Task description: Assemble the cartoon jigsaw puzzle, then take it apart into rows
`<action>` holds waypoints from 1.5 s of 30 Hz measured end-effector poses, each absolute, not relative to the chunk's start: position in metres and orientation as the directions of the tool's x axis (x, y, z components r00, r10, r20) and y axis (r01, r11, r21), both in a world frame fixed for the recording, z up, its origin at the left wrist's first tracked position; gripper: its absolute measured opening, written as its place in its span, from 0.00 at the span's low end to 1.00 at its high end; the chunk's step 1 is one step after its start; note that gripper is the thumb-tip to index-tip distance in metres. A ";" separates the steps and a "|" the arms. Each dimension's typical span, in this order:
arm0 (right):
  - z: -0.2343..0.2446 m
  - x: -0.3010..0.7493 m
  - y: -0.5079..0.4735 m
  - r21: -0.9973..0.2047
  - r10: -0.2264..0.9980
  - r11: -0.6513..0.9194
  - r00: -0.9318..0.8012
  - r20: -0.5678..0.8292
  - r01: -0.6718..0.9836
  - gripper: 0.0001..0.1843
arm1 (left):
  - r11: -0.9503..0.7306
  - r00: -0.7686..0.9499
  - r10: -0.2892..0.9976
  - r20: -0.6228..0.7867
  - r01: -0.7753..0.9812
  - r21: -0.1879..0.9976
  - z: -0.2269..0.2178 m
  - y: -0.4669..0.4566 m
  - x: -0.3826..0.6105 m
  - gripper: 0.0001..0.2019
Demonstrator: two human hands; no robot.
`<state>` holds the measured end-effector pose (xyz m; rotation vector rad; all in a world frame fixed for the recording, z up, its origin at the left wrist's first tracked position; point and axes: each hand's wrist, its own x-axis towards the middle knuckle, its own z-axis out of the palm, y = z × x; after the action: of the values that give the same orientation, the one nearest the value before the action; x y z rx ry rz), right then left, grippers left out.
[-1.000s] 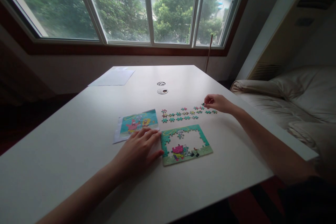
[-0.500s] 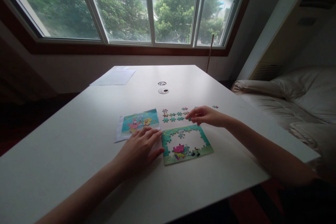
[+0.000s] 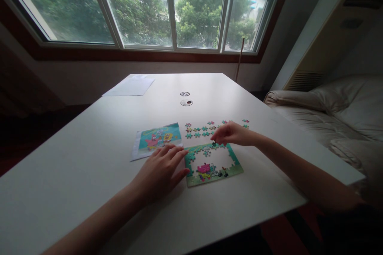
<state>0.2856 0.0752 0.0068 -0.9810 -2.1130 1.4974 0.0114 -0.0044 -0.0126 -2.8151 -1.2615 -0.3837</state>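
Pinching a small piece (image 3: 214, 144), the right hand (image 3: 229, 134) is hanging, tilted downward, over the far edge of the puzzle (image 3: 196, 181), which is lying flat on the table (image 3: 86, 151), middle gaping. The left hand (image 3: 163, 164) is resting open, palm down, touching the puzzle's left edge. A card (image 3: 146, 137) is showing SpongeBob characters; loose pieces (image 3: 205, 134) are lying in rows beyond.

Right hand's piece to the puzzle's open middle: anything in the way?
Nothing visible. The piece is pinched in the right hand at the top border of the puzzle, beside the open middle; the left hand rests at the puzzle's left edge, off that path.
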 end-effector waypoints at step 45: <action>0.006 0.263 0.052 -0.824 0.619 0.463 -0.784 0.035 0.328 0.09 | -0.729 0.710 0.677 0.195 0.609 0.312 -0.011 -0.029 0.041 0.16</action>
<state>0.2628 0.0520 0.0055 -0.8040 -2.3860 1.2366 0.0410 -0.0289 -0.0106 -3.1106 -1.1873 -0.5065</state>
